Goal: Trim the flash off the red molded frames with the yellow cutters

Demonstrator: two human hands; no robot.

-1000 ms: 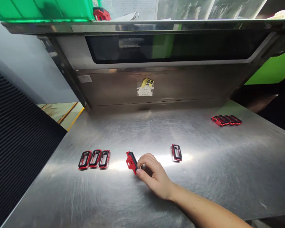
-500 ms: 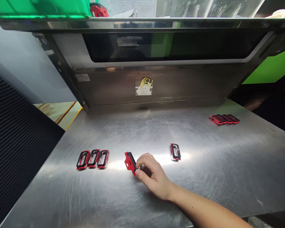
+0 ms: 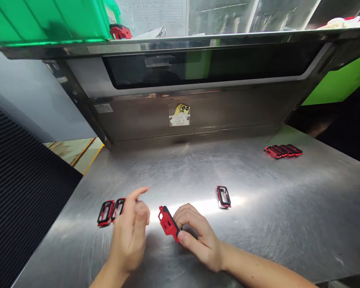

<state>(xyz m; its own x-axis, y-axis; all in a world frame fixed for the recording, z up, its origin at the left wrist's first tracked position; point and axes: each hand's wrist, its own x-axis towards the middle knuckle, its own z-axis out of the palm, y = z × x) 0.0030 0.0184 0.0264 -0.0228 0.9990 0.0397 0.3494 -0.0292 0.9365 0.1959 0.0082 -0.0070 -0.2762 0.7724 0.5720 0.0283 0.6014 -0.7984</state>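
Note:
My right hand (image 3: 199, 238) pinches a red and black plastic frame (image 3: 169, 225) between thumb and fingers. The frame is tilted up on edge, its red side with small openings facing left. To its left hovers my left hand (image 3: 130, 234), index finger stretched out and thumb apart, with nothing visible in it. Behind that hand lies a row of similar frames (image 3: 105, 213), partly hidden by it. Another single frame (image 3: 223, 197) lies flat beyond my right hand.
A steel table (image 3: 258, 224) carries an overlapping row of red and black frames (image 3: 283, 151) at the far right. Above the back panel runs a steel shelf (image 3: 198, 43) with a green bin (image 3: 48, 24) and a red part (image 3: 121, 32). A black ribbed surface (image 3: 27, 200) borders the left.
My left hand has come into view from below, over the left row. My right hand still holds the frame, whose red side now faces me more. The view has tilted up slightly.

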